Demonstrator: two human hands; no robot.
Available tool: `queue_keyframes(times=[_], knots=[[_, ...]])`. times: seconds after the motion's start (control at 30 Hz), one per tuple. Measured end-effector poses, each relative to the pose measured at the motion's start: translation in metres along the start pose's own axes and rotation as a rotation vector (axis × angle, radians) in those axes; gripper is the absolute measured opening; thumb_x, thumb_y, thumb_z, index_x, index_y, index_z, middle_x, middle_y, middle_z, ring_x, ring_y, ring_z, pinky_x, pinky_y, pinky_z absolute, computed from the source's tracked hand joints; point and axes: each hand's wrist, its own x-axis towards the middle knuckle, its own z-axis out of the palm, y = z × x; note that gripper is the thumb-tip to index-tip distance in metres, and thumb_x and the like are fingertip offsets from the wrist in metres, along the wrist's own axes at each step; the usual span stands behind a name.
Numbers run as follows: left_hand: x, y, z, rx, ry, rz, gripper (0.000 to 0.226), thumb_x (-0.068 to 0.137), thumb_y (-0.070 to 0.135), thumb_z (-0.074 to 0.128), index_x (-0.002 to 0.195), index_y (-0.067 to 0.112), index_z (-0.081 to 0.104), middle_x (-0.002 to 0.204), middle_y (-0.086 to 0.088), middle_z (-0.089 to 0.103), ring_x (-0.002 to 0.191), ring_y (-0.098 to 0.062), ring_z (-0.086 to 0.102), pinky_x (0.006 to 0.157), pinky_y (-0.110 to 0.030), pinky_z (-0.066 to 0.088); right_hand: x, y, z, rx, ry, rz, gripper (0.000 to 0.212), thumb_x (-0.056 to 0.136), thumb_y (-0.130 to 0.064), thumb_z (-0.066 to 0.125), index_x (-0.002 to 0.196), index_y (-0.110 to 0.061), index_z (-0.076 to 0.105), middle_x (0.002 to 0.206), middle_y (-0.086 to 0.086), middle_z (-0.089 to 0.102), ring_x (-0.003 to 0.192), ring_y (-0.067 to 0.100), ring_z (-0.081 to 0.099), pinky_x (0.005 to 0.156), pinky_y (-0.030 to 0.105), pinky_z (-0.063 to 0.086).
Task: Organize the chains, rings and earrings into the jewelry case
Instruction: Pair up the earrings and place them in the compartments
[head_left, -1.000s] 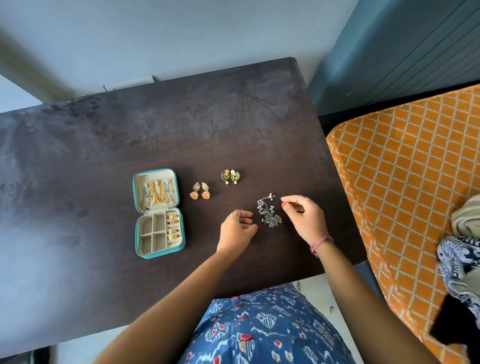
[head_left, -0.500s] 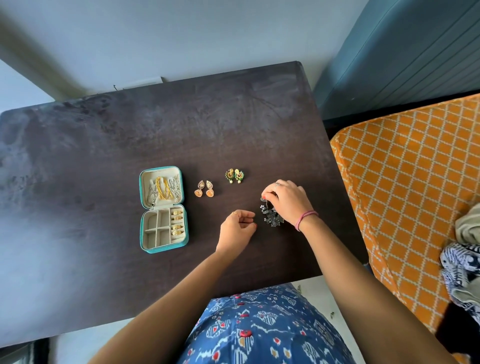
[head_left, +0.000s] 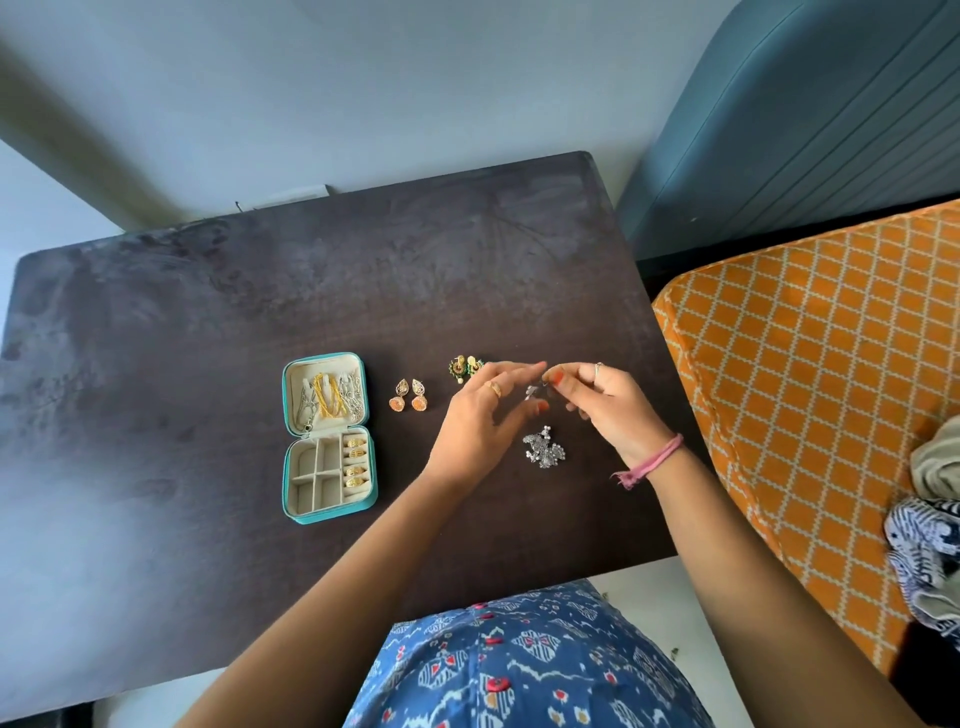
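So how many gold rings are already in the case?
4, stacked down the right-hand ring column of the jewelry case. None seem hidden.

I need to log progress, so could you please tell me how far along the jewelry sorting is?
Roughly halfway. Done: chains lie in the lid of the open jewelry case, and gold rings fill its right-hand slots. In hand: the right hand pinches a small silver earring, with the left hand open beside it. Left: the other silver earring, the orange pair and the green pair lie on the table.
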Motion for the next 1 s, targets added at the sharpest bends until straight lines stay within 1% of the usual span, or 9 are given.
queue_keyframes(times=[0.13,0.23,0.37,0.47,0.53,0.63,0.77,0.87,1.0], knots=[[0.010,0.009,-0.002,-0.139,0.002,-0.037,0.026,0.081,0.019,0.074,0.107,0.020,0.071,0.099,0.014,0.061,0.095,-0.005,0.063,0.089,-0.028,0.053,-0.004,-0.004,0.006,0.286,-0.029,0.087,0.015,0.092,-0.012,0.057,0.084,-0.016,0.068,0.065,-0.001,0.057,0.055,0.003,0.045,0.055,0.020,0.032],[0.012,0.013,-0.004,-0.222,0.037,-0.089,0.024,0.078,0.022,0.077,0.098,0.033,0.071,0.095,0.014,0.064,0.092,-0.014,0.067,0.085,-0.036,0.056,-0.004,-0.007,0.011,0.401,-0.003,0.104,0.012,0.088,-0.013,0.060,0.083,-0.014,0.071,0.058,-0.006,0.058,0.052,0.002,0.043,0.053,0.018,0.030],[0.011,0.012,-0.005,-0.268,0.102,-0.142,0.013,0.076,0.017,0.079,0.085,0.024,0.072,0.093,0.003,0.067,0.090,-0.012,0.067,0.082,-0.029,0.056,-0.007,-0.011,0.007,0.152,0.000,-0.024,0.014,0.087,-0.016,0.065,0.098,-0.014,0.072,0.072,-0.005,0.066,0.057,0.001,0.045,0.054,0.012,0.037],[0.009,0.011,-0.005,-0.248,0.117,-0.159,0.012,0.078,0.016,0.077,0.083,0.022,0.069,0.091,0.004,0.067,0.089,-0.012,0.067,0.078,-0.021,0.054,-0.008,-0.009,0.002,0.063,-0.052,-0.056,0.020,0.091,-0.014,0.061,0.109,-0.016,0.069,0.081,-0.011,0.070,0.063,-0.003,0.056,0.057,0.011,0.041],[0.008,0.011,-0.007,-0.240,0.105,-0.195,0.013,0.082,0.015,0.074,0.085,0.024,0.066,0.088,0.010,0.068,0.085,-0.007,0.066,0.076,-0.017,0.051,-0.006,-0.001,-0.001,-0.088,-0.075,-0.075,0.019,0.091,-0.017,0.061,0.108,-0.017,0.070,0.089,-0.011,0.070,0.074,-0.006,0.062,0.064,0.011,0.045],[0.005,0.011,-0.011,-0.260,0.060,-0.247,0.012,0.087,0.019,0.070,0.085,0.028,0.062,0.090,0.012,0.072,0.088,-0.004,0.067,0.082,-0.024,0.053,-0.003,0.023,-0.005,-0.390,-0.014,-0.077,0.013,0.090,-0.020,0.064,0.100,-0.021,0.072,0.095,-0.011,0.071,0.086,-0.003,0.063,0.079,0.014,0.048],[0.000,0.004,-0.012,-0.243,0.026,-0.268,0.012,0.086,0.024,0.071,0.083,0.033,0.063,0.086,0.010,0.071,0.087,-0.012,0.068,0.083,-0.039,0.055,-0.004,0.052,-0.007,-0.595,0.034,-0.021,0.016,0.091,-0.018,0.061,0.102,-0.021,0.072,0.102,-0.004,0.071,0.091,0.009,0.064,0.084,0.022,0.050],[-0.002,0.002,-0.011,-0.272,0.021,-0.310,0.011,0.085,0.020,0.072,0.085,0.029,0.066,0.084,0.012,0.071,0.083,-0.007,0.068,0.084,-0.035,0.055,-0.006,0.064,-0.008,-0.755,0.018,-0.035,0.021,0.092,-0.018,0.057,0.109,-0.024,0.068,0.103,-0.004,0.066,0.090,0.012,0.062,0.083,0.031,0.053],[-0.004,0.000,-0.010,-0.303,0.020,-0.343,0.022,0.084,0.008,0.072,0.089,0.030,0.067,0.092,0.014,0.072,0.090,-0.001,0.068,0.089,-0.025,0.053,-0.001,0.070,-0.008,-0.865,-0.056,-0.109,0.026,0.093,-0.022,0.057,0.116,-0.030,0.066,0.107,-0.006,0.061,0.095,0.013,0.058,0.085,0.036,0.051]])
